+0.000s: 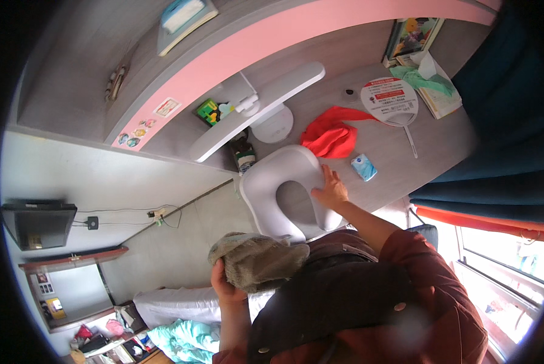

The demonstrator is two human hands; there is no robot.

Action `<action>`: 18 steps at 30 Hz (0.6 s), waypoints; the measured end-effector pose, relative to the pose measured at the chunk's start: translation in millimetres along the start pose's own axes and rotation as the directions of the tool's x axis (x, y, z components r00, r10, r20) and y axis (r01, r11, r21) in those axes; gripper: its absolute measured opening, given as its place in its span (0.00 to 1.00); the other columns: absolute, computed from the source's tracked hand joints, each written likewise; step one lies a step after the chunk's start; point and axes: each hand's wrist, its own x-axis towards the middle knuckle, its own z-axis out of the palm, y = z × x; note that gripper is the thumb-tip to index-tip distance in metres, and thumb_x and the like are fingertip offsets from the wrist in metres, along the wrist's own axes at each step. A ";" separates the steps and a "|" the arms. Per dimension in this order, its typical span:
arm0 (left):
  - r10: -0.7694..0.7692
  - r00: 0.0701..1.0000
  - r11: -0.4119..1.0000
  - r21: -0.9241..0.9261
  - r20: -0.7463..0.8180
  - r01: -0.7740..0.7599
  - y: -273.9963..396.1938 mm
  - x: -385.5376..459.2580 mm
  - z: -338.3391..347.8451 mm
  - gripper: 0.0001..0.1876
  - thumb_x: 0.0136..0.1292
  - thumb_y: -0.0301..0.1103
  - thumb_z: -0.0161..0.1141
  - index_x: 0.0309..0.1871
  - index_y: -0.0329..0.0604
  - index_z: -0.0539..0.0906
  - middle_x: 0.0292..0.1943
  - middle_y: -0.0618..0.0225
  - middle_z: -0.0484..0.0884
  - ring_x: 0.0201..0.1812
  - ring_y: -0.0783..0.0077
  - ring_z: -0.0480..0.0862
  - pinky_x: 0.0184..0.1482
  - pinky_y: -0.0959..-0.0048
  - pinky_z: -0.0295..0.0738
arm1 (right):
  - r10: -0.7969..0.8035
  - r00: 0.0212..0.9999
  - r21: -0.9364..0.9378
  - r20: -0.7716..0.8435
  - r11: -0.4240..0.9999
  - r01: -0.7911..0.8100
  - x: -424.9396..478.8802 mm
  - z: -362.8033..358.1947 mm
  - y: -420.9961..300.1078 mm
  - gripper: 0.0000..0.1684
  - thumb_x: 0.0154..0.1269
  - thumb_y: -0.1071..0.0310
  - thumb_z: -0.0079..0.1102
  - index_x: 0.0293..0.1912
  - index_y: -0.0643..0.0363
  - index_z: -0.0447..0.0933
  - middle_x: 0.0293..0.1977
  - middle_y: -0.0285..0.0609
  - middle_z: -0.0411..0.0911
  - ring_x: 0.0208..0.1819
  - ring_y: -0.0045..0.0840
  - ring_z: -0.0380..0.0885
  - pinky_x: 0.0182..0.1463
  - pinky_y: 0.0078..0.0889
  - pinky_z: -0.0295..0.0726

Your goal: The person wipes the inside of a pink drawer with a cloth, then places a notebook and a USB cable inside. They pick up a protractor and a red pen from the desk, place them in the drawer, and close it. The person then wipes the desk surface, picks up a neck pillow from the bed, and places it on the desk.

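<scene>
A bunched brown fuzzy cloth [263, 261] is held in my left hand [227, 284], close to my dark apron. My right hand [333, 189] rests on one arm of a pale U-shaped neck pillow [265, 184], its fingers spread over the outer side. The pillow lies at the near edge of a grey wood-grain desk [390, 175], its open end towards me. Just beyond it is a crumpled red cloth [331, 136]. A blue tissue packet [364, 167] sits to the right of my right hand.
A white desk lamp [272, 123] stands behind the pillow under a pink-edged shelf [254, 54]. A printed hand fan [390, 100] and a book [440, 98] under green and white wrapping are farther right. A dark curtain [495, 113] borders the desk. A bed [181, 305] is at the lower left.
</scene>
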 end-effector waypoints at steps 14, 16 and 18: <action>-0.105 0.989 0.961 0.265 0.103 0.074 15.2 26.6 -37.0 0.28 0.66 0.50 0.32 0.54 0.34 0.69 0.51 0.57 0.73 0.50 0.61 0.74 0.52 0.63 0.69 | -0.253 0.815 -0.151 -0.522 0.967 0.203 -41.3 -7.6 -14.4 0.33 0.49 0.63 0.60 0.56 0.57 0.63 0.53 0.52 0.63 0.55 0.46 0.61 0.56 0.45 0.64; -0.159 0.955 0.959 0.268 0.251 0.089 17.8 33.4 -38.4 0.28 0.65 0.51 0.37 0.55 0.35 0.69 0.52 0.57 0.73 0.52 0.60 0.74 0.54 0.62 0.69 | -0.231 0.784 -0.105 -0.576 0.972 0.209 -108.4 0.5 -0.6 0.31 0.47 0.69 0.60 0.54 0.58 0.64 0.51 0.51 0.64 0.54 0.45 0.62 0.56 0.44 0.64; -0.262 0.925 0.934 0.313 0.274 0.172 18.6 31.6 -28.9 0.28 0.63 0.53 0.42 0.56 0.38 0.69 0.53 0.58 0.72 0.54 0.59 0.73 0.56 0.60 0.68 | -0.151 0.741 -0.060 -0.654 0.987 0.148 -177.0 38.1 40.3 0.31 0.44 0.74 0.60 0.52 0.57 0.66 0.50 0.51 0.65 0.53 0.45 0.62 0.56 0.43 0.65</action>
